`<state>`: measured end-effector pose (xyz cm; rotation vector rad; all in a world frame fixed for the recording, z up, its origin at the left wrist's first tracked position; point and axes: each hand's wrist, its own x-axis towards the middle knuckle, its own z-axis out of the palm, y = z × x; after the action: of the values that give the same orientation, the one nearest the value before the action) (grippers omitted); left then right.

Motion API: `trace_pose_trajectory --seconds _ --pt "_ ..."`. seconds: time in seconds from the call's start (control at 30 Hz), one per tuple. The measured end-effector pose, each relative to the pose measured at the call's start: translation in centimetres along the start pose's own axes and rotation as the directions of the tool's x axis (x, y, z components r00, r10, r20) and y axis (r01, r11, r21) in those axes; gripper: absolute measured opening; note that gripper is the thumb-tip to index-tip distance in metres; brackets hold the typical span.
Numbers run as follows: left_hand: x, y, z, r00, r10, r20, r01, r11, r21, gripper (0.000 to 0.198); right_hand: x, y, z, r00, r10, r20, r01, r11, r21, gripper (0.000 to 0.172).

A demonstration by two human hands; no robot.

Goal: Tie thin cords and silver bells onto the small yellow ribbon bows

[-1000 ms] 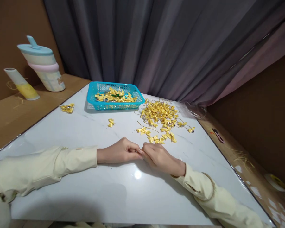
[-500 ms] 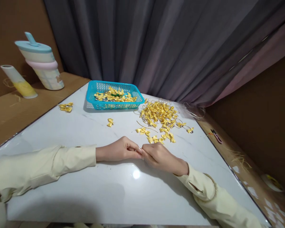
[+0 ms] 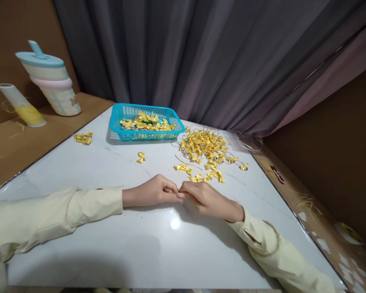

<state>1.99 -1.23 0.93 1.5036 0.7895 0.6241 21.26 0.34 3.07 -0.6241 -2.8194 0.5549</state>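
Observation:
My left hand [image 3: 156, 190] and my right hand [image 3: 203, 197] meet fingertip to fingertip above the white table [image 3: 110, 244]. Both are closed in a pinch, and whatever they hold is hidden between the fingers. Just beyond my right hand lie a few yellow ribbon bows [image 3: 197, 178]. Behind those is a heap of yellow bows [image 3: 204, 142] with thin cords and small silvery pieces. A single yellow bow [image 3: 140, 157] rests apart, beyond my left hand.
A blue mesh basket [image 3: 149, 135] holding more bows stands at the back. Several bows [image 3: 83, 138] lie at the left edge. A lidded tumbler [image 3: 53, 83] and a cone-shaped spool [image 3: 27, 108] stand on the left ledge. Small dark-red snips [image 3: 277, 175] lie on the right.
My hands stay together at nearly the same spot. The fingers of my right hand have shifted slightly against my left fingertips. The whole view has moved a little.

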Motion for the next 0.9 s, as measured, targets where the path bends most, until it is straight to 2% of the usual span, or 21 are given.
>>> trace_pose_trajectory --seconds 0.2,0.37,0.53,0.73,0.9 --pt "0.0 -0.3 0.0 0.999 -0.028 -0.017 0.028 1.0 0.008 0.01 -0.3 0.2 0.9 1.0 -0.019 -0.024 0.016 0.993 -0.116 0.015" --pt "0.0 -0.4 -0.4 0.996 -0.063 0.057 0.063 0.998 0.002 0.014 -0.5 -0.1 1.2 0.999 -0.054 -0.006 0.051 0.974 -0.22 0.016" --pt "0.1 -0.3 -0.7 0.992 -0.077 0.097 0.077 0.997 0.012 0.016 -0.4 -0.3 1.3 0.992 -0.119 -0.051 0.099 0.95 -0.297 0.022" --pt "0.1 -0.1 -0.5 0.993 -0.065 0.103 0.064 0.998 0.01 0.016 -0.4 -0.3 1.3 0.991 -0.122 -0.062 0.1 0.953 -0.287 0.028" --pt "0.0 -0.2 -0.5 0.995 -0.048 0.093 0.046 0.999 0.02 0.017 -0.4 -0.4 1.3 0.997 -0.051 -0.054 0.039 0.979 -0.202 0.027"
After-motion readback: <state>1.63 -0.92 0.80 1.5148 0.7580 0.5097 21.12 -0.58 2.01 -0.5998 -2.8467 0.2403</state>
